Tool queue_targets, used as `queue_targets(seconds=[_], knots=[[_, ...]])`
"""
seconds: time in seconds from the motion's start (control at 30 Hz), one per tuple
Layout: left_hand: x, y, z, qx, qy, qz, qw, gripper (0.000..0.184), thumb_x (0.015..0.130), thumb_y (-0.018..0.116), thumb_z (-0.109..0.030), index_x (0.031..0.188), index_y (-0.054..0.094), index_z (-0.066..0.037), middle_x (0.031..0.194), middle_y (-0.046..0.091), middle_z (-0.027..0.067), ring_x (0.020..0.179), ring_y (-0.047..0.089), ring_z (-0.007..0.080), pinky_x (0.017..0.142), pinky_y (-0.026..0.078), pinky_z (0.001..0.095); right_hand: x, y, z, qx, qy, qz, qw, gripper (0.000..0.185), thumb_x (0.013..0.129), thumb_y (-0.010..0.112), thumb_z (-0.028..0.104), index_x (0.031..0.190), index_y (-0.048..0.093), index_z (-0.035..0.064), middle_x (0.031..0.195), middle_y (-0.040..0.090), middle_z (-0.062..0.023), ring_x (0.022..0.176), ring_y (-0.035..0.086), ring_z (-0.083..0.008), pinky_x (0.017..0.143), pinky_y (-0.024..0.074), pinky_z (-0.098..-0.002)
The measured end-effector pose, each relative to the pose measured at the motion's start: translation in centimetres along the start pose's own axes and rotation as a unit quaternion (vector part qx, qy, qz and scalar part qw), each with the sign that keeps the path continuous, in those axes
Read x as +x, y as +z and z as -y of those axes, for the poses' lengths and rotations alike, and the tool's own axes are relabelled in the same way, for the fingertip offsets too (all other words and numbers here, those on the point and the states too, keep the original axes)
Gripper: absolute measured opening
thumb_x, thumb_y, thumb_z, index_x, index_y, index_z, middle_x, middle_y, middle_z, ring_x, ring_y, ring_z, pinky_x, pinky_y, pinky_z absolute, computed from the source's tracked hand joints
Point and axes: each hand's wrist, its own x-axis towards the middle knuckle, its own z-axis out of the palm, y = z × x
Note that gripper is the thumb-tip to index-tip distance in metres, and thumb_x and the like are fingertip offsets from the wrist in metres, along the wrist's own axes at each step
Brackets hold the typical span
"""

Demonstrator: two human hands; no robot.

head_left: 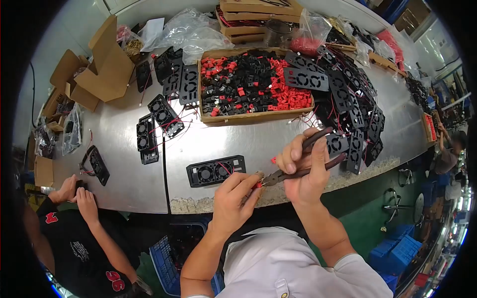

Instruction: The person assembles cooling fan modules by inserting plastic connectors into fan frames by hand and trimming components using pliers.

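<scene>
My left hand (233,199) pinches a small red connector (257,185) near the table's front edge. In my right hand (309,171) is a pair of pliers (293,175) with dark handles spread apart; its jaws reach to the red connector. Whether the jaws grip it is too small to tell. Just beyond my left hand a black panel with two fans (214,172) lies flat, a red wire across it. Behind it stands a shallow cardboard box (258,118) full of black and red connectors.
Black fan panels (343,94) with red wires are heaped at the right. More fan units (166,116) lie left of the box. A co-worker's hands (79,196) are at the far left. Plastic bags (196,35) and open cartons (107,64) line the back. Blue crates (397,251) stand on the floor.
</scene>
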Motion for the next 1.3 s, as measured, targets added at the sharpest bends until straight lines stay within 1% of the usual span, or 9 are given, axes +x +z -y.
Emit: queue_targets(seconds=[0.2,0.3,0.4,0.53,0.73,0.83,0.93,1.1,1.3], knots=[[-0.4,0.7,-0.1,0.003,-0.015,-0.034,0.999,0.028,0.079,0.077,0.004,0.107,0.072,0.004,0.088,0.066,0.0120,0.070,0.065,0.0194,0.064,0.053,0.0290,-0.2,0.6,0.1,-0.013,-0.016,-0.036,0.999,0.027,0.110,0.046,0.037,0.115,0.052,0.0110,0.075,0.051,-0.0039,0.053,0.042,-0.0121,0.053,0.0349,-0.0310],[-0.4,1.1,-0.3,0.002,-0.006,-0.055,0.998,0.026,0.079,0.078,0.004,0.105,0.072,0.004,0.085,0.066,0.0115,0.070,0.065,0.0190,0.063,0.052,0.0284,-0.3,0.7,0.2,-0.016,-0.026,-0.043,0.999,0.026,0.110,0.045,0.037,0.113,0.052,0.0119,0.074,0.050,-0.0034,0.052,0.040,-0.0115,0.051,0.0336,-0.0306],[-0.5,1.2,-0.7,-0.004,-0.030,-0.054,0.998,0.026,0.079,0.078,0.004,0.104,0.072,0.004,0.085,0.066,0.0114,0.069,0.064,0.0189,0.063,0.052,0.0286,-0.3,0.4,0.1,-0.018,-0.030,-0.047,0.998,0.025,0.110,0.045,0.036,0.112,0.052,0.0123,0.074,0.049,-0.0032,0.051,0.039,-0.0111,0.051,0.0330,-0.0304],[-0.5,1.4,-0.7,-0.010,-0.034,-0.059,0.998,0.026,0.079,0.079,0.003,0.105,0.072,0.004,0.085,0.066,0.0115,0.069,0.064,0.0187,0.064,0.051,0.0289,-0.5,0.5,0.1,-0.018,-0.031,-0.062,0.997,0.025,0.110,0.047,0.036,0.111,0.052,0.0119,0.073,0.049,-0.0032,0.051,0.039,-0.0109,0.051,0.0330,-0.0304],[-0.5,1.3,-0.5,-0.015,-0.025,-0.038,0.999,0.028,0.080,0.078,0.002,0.108,0.073,0.003,0.087,0.066,0.0113,0.070,0.064,0.0185,0.065,0.051,0.0284,0.0,0.5,0.7,-0.021,-0.001,-0.028,0.999,0.027,0.109,0.050,0.035,0.117,0.052,0.0095,0.079,0.055,-0.0066,0.057,0.047,-0.0142,0.056,0.0395,-0.0316],[-0.5,1.4,-0.2,-0.018,-0.023,-0.035,0.999,0.029,0.081,0.078,0.003,0.109,0.073,0.003,0.088,0.066,0.0112,0.070,0.063,0.0182,0.065,0.051,0.0284,0.0,0.8,1.0,-0.013,0.000,-0.017,1.000,0.028,0.108,0.050,0.034,0.120,0.051,0.0089,0.083,0.057,-0.0084,0.060,0.050,-0.0157,0.058,0.0415,-0.0321],[-0.6,1.5,-0.1,-0.027,-0.018,-0.040,0.999,0.029,0.081,0.077,0.003,0.109,0.073,0.003,0.087,0.065,0.0112,0.070,0.063,0.0181,0.065,0.051,0.0284,0.1,0.1,0.8,-0.007,0.002,-0.002,1.000,0.028,0.108,0.050,0.034,0.121,0.051,0.0090,0.082,0.057,-0.0085,0.060,0.050,-0.0155,0.058,0.0413,-0.0320],[-0.5,1.6,0.0,-0.027,-0.020,-0.042,0.999,0.029,0.080,0.077,0.003,0.109,0.073,0.003,0.087,0.065,0.0113,0.070,0.063,0.0180,0.065,0.051,0.0282,0.1,0.4,0.7,-0.008,-0.006,-0.025,1.000,0.027,0.109,0.048,0.034,0.118,0.052,0.0094,0.079,0.054,-0.0062,0.056,0.046,-0.0137,0.054,0.0383,-0.0309],[-0.5,1.8,-0.6,-0.032,-0.055,-0.058,0.996,0.028,0.080,0.077,0.003,0.108,0.073,0.003,0.085,0.065,0.0102,0.071,0.062,0.0173,0.066,0.051,0.0279,-0.2,0.7,0.5,-0.015,-0.029,-0.054,0.998,0.023,0.109,0.048,0.035,0.114,0.054,0.0125,0.074,0.049,-0.0033,0.052,0.041,-0.0119,0.051,0.0340,-0.0295]])
